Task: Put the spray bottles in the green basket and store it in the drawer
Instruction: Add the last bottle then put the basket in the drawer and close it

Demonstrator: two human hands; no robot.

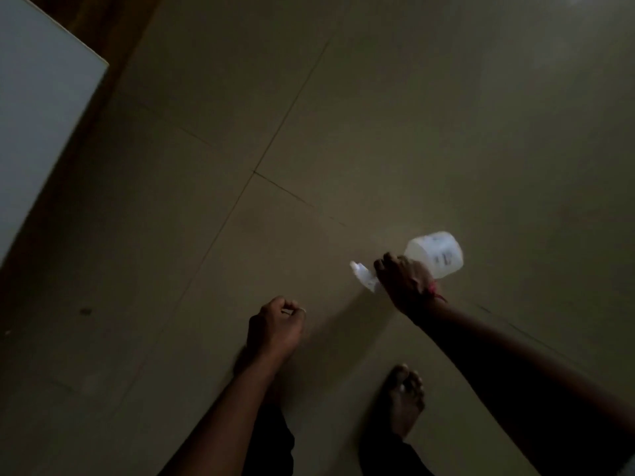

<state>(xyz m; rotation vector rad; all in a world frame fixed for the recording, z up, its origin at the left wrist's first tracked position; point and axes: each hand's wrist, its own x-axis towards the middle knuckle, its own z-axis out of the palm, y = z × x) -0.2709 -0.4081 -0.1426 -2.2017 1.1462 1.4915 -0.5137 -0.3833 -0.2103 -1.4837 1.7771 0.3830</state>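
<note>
A translucent white spray bottle (436, 253) hangs over the tiled floor at centre right, its nozzle pointing left and its body to the upper right. My right hand (405, 283) is wrapped around its neck, with a red thread at the wrist. Lower and to the left, my left hand (276, 326) is curled into a loose fist with nothing in it. No green basket or drawer shows in this dim view.
A pale cabinet or counter corner (41, 115) juts in at the upper left above a brown strip. Beige floor tiles (343, 115) fill the scene. My bare right foot (403, 400) stands at the bottom, below the bottle.
</note>
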